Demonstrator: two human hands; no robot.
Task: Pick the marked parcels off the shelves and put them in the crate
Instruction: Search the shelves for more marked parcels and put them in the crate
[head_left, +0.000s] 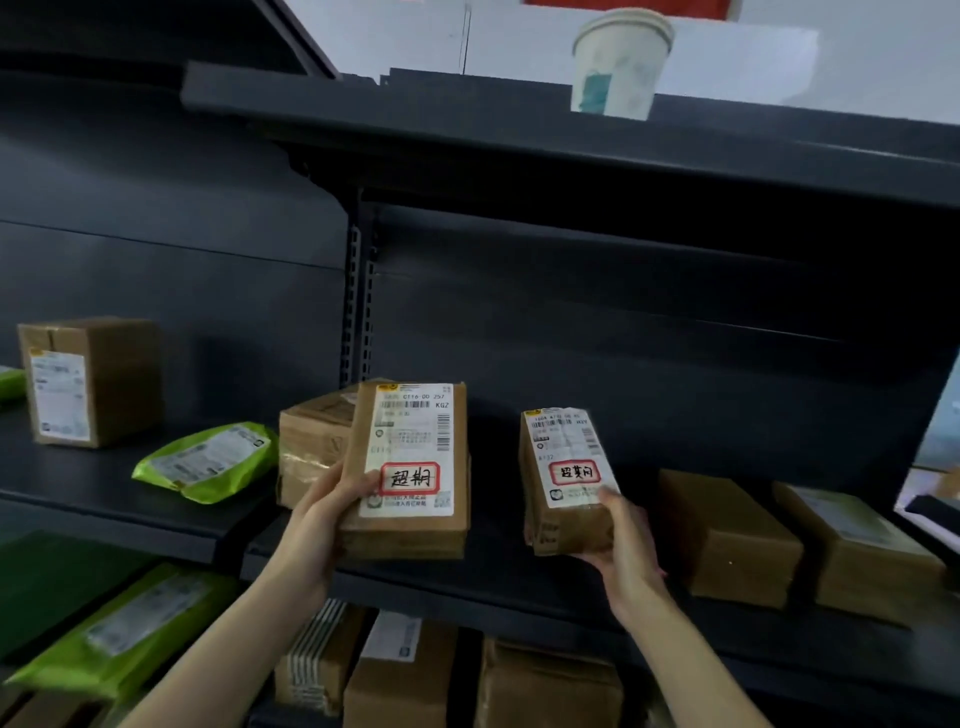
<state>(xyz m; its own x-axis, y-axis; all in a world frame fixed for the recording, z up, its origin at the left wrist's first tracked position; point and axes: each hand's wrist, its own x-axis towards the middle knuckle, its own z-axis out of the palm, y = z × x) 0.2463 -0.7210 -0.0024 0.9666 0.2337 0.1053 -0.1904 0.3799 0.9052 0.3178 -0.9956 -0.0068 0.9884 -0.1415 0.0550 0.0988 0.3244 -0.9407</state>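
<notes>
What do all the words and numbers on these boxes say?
"CT16-00 257" and "KGZ": white label of the larger brown cardboard parcel in the left hand.
"超期": red-framed sticker on that parcel.
"超期": red-framed sticker on the smaller brown cardboard parcel in the right hand.
Fine print and the other parcels' labels: too blurred to read.

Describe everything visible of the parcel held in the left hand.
The parcel is a flat brown cardboard box, held upright with its broad face toward the camera. A white shipping label with barcodes covers most of that face; low on it sits a red-bordered sticker with handwritten characters. The left hand grips its lower left edge, thumb on the front beside the sticker. It hides part of another brown box behind it. Whether its base touches the shelf is unclear.
</notes>
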